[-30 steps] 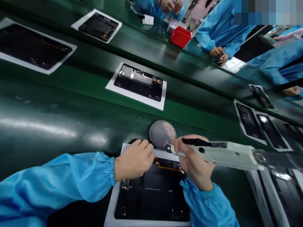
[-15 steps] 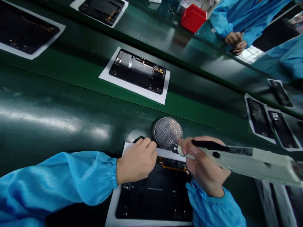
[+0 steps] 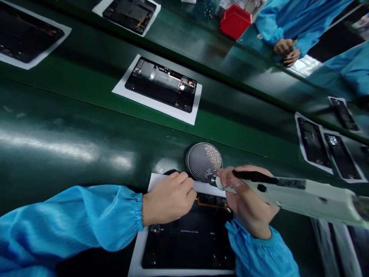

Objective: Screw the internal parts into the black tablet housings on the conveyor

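My right hand (image 3: 248,198) is wrapped round a pale green electric screwdriver (image 3: 311,196), whose tip end points left at a round grey dish (image 3: 204,161) with a perforated top and small shiny screws on its right side. My left hand (image 3: 170,198) is closed above the upper left part of a black tablet (image 3: 188,246); whatever its fingers may hold is hidden. Under the tablet, a white sheet (image 3: 137,257) lies on the dark green bench. An orange flex cable (image 3: 211,205) shows along the tablet's top edge between my hands.
Beyond the bench, a green strip carries an opened tablet (image 3: 161,84) on white paper, with others (image 3: 25,34) to the left and several (image 3: 314,144) to the right. A red bin (image 3: 235,22) stands at the far side, near another person's hands (image 3: 287,52).
My left hand has shifted slightly right and down over the tablet. The middle and left tablets on the strip have moved left, while the upper one has moved right. My right hand is nearly unchanged.
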